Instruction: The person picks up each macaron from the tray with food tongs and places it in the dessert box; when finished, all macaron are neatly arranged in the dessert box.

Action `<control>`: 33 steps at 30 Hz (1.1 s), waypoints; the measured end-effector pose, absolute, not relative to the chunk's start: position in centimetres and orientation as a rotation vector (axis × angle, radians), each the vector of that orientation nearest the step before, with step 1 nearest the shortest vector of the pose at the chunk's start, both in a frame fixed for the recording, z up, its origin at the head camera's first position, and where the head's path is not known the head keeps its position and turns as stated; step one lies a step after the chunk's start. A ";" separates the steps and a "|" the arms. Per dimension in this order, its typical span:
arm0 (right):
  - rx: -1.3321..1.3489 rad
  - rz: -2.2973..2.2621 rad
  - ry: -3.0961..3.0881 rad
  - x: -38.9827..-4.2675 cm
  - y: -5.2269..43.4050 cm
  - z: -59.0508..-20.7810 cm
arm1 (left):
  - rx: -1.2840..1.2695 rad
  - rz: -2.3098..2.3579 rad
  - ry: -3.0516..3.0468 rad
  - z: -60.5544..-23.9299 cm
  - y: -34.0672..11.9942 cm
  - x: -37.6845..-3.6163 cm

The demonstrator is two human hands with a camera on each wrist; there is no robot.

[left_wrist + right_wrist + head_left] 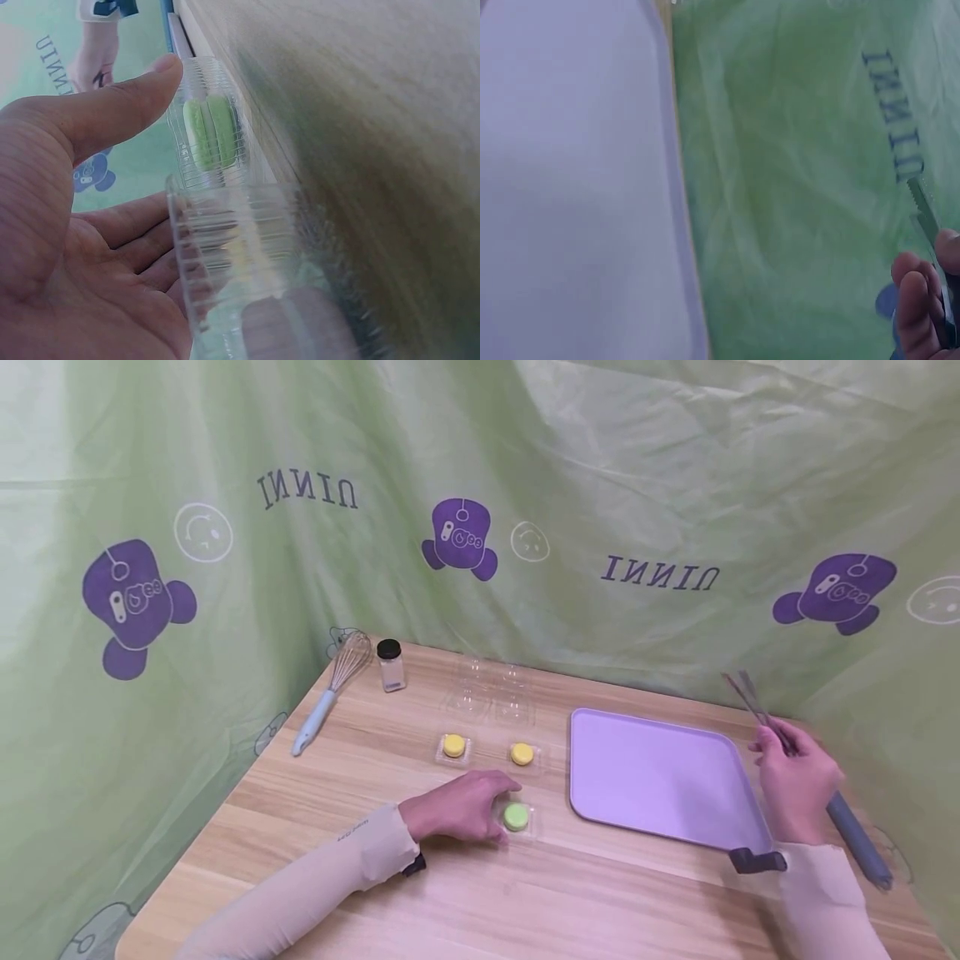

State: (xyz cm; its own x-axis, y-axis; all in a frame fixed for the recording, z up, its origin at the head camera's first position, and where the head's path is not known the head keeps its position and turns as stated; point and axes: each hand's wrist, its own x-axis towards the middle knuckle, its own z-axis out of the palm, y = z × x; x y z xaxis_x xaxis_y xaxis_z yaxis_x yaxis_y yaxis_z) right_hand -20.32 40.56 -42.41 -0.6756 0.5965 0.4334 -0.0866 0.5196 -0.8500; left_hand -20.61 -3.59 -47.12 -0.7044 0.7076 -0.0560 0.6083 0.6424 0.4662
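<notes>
My left hand (465, 806) is low over the table with thumb and fingers spread at the near side of a small clear plastic tray holding a green macaron (516, 817). In the left wrist view, the thumb (142, 94) reaches along that tray, and a closer clear tray (225, 217) holds a dull mauve macaron (296, 326); the hand hides this one in the head view. My right hand (798, 777) grips metal tongs (750, 697) above the right side of the table, their serrated tips (922, 202) apart and pointing up and away.
Two yellow macarons (453, 745) sit in small clear trays beyond my left hand. Clear plastic lids (491, 689) lie behind them. A purple tray (652, 777) is at centre right, a grey-blue rod (858, 843) beside it. A whisk (322, 710) and black-capped jar (391, 667) are far left.
</notes>
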 end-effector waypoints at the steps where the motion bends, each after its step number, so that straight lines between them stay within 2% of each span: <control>1: -0.458 1.225 -2.023 -20.3 41.2 -42.6 | 1.070 0.619 2.629 -47.1 -3.6 -20.6; 9: -0.762 1.518 -1.988 -20.1 45.8 -44.1 | 1.067 0.613 2.632 -46.9 -3.6 -20.5; 15: -0.966 1.241 -2.306 -19.4 48.0 -45.9 | 1.070 0.623 2.622 -46.9 -3.6 -20.5; 19: -0.969 1.011 -2.516 -19.1 49.0 -46.6 | 1.068 0.629 2.624 -46.9 -3.6 -20.5; 33: -0.914 0.894 -2.648 -18.1 51.3 -49.1 | 1.067 0.628 2.635 -46.8 -3.6 -20.4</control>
State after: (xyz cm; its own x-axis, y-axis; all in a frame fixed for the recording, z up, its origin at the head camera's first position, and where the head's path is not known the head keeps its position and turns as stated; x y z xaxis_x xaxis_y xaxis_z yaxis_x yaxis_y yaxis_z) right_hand -18.12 51.30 -49.14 -0.7886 0.6148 -0.0076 0.4937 0.6258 -0.6039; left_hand -20.41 -3.56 -46.81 -0.7086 0.7038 -0.0506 0.6052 0.6431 0.4692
